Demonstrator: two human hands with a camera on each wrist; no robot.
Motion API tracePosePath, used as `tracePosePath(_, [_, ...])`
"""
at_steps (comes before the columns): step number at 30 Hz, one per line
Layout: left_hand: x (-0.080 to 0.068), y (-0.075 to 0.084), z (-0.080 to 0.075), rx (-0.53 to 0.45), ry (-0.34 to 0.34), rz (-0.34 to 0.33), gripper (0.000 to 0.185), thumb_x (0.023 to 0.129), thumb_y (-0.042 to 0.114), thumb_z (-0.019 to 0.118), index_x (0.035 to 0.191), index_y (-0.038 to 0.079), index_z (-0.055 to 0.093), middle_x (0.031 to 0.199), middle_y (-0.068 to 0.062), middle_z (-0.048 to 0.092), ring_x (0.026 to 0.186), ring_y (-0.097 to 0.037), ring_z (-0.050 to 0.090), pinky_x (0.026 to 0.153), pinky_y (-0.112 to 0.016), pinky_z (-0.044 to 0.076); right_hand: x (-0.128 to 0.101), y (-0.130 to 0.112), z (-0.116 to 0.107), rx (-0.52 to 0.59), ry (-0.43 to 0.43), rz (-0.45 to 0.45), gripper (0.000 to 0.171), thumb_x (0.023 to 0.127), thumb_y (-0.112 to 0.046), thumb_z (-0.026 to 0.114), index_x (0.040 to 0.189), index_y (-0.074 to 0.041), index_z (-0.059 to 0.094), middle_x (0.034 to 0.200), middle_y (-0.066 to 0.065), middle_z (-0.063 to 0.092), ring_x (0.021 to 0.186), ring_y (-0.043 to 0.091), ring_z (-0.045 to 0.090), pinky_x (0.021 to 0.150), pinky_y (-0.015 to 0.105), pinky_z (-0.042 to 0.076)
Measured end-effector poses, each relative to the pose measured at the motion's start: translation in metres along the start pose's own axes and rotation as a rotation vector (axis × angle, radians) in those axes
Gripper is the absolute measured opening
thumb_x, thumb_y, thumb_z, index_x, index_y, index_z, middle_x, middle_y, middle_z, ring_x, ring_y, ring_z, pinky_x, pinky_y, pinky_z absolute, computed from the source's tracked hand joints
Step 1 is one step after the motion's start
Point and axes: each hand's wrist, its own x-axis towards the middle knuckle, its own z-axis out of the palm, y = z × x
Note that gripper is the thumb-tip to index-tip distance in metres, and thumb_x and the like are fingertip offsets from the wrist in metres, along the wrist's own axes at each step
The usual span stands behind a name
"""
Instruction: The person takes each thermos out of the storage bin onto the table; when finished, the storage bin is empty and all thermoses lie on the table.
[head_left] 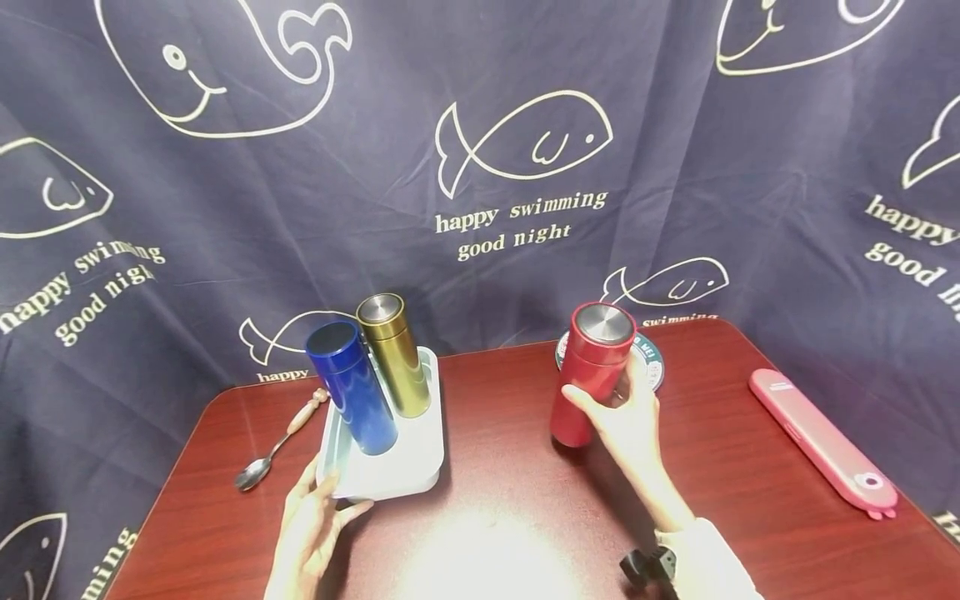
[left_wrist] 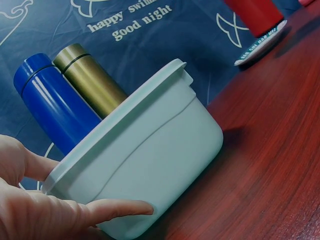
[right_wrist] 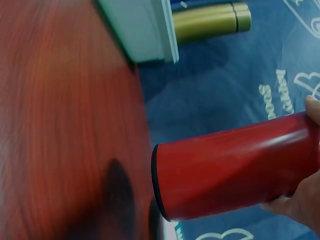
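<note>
My right hand (head_left: 628, 425) grips a red thermos flask (head_left: 585, 387) with a silver-topped lid. In the right wrist view the red flask's black-rimmed base is raised off the table. Behind it in the head view lies a round coaster (head_left: 651, 360), partly hidden. My left hand (head_left: 306, 517) holds the near left corner of a pale plastic basin (head_left: 408, 467), thumb along its outer wall and fingers at the rim. Inside the basin stand a blue thermos flask (head_left: 356, 400) and a gold thermos flask (head_left: 401, 367), side by side.
A spoon (head_left: 273, 454) with a wooden handle lies left of the basin. On the right of the table (head_left: 495, 433) is a long pink case (head_left: 821, 442). A dark curtain (head_left: 525, 50) with fish drawings hangs behind the table's far edge.
</note>
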Motion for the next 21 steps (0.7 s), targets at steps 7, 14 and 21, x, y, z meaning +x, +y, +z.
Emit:
tracePosePath(7, [0.000, -0.003, -0.001, 0.000, -0.034, 0.023, 0.057, 0.105, 0.010, 0.033, 0.154, 0.001, 0.004, 0.121, 0.002, 0.051, 0.109, -0.006, 0.054, 0.098, -0.072, 0.031, 0.004, 0.021, -0.018, -0.061, 0.043, 0.036, 0.071, 0.073, -0.013, 0.086, 0.136, -0.013, 0.052, 0.116, 0.012, 0.066, 0.090, -0.005, 0.059, 0.079, 0.006, 0.046])
tracePosePath(14, [0.002, -0.002, 0.000, 0.010, -0.014, 0.012, 0.059, 0.105, 0.011, 0.034, 0.155, 0.003, 0.003, 0.128, -0.003, 0.046, 0.110, -0.003, 0.053, 0.098, -0.071, 0.032, 0.008, 0.028, -0.029, -0.083, 0.066, 0.044, 0.072, 0.073, -0.011, 0.086, 0.137, -0.016, 0.054, 0.117, 0.011, 0.066, 0.090, -0.006, 0.058, 0.077, 0.005, 0.046])
tracePosePath(21, [0.001, -0.002, -0.001, 0.018, 0.000, 0.010, 0.058, 0.106, 0.011, 0.032, 0.155, 0.003, 0.003, 0.130, -0.004, 0.047, 0.112, -0.004, 0.052, 0.098, -0.070, 0.034, 0.010, 0.034, -0.030, -0.086, 0.071, 0.063, 0.072, 0.073, -0.011, 0.086, 0.137, -0.017, 0.054, 0.115, 0.003, 0.064, 0.092, -0.005, 0.058, 0.078, 0.006, 0.047])
